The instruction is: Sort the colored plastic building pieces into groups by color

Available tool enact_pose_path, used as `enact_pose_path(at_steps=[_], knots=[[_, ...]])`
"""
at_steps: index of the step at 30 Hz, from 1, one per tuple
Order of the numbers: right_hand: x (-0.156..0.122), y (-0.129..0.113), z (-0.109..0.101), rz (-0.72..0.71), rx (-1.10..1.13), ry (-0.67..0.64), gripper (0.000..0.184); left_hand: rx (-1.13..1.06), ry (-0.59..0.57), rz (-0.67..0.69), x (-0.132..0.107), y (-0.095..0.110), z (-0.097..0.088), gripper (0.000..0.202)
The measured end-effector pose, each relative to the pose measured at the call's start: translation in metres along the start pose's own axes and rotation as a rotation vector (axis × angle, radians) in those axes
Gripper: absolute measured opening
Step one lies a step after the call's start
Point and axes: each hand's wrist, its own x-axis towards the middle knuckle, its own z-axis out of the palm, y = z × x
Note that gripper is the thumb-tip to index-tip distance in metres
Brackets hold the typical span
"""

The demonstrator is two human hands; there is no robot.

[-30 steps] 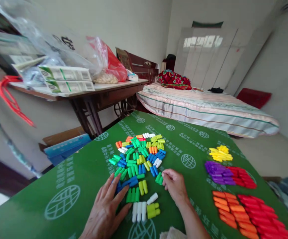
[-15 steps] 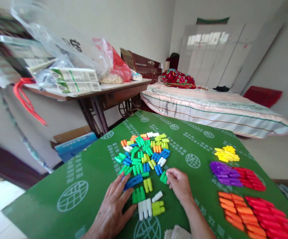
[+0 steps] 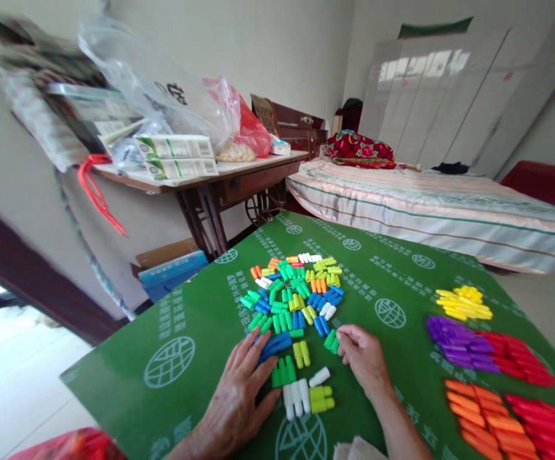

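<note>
Home bedroom, striped bed [image 3: 430,198], pale wardrobe [image 3: 430,102]

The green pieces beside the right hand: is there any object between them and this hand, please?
Nothing visible stands between: the fingertips of the right hand are right at the edge of the green pieces. The single white piece lies nearer the person, outside that gap.

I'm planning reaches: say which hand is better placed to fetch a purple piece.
Probably the right hand: it is nearer the purple pieces, on its side, though it is at green pieces. The left hand is farther off, at blue pieces.
</note>
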Motion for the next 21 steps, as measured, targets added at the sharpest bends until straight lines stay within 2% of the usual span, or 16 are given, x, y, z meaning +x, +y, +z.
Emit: enact_pose_path(at_steps=[6, 10, 21], knots=[[-0.0006, -0.0002, -0.0007, -0.008, -0.023, -0.009, 0.036, -0.023, -0.024, -0.012, -0.0009, 0.0017, -0.0026, 0.031], [-0.0007, 0.0002, -0.0011, -0.001, -0.022, -0.020, 0.036, -0.016, -0.046, 0.032, -0.0022, -0.0037, -0.0022, 0.032], [-0.0008, 0.0031, -0.0024, -0.001, -0.028, -0.013, 0.034, -0.003, -0.011, 0.042, -0.0015, -0.0051, -0.0020, 0.031]])
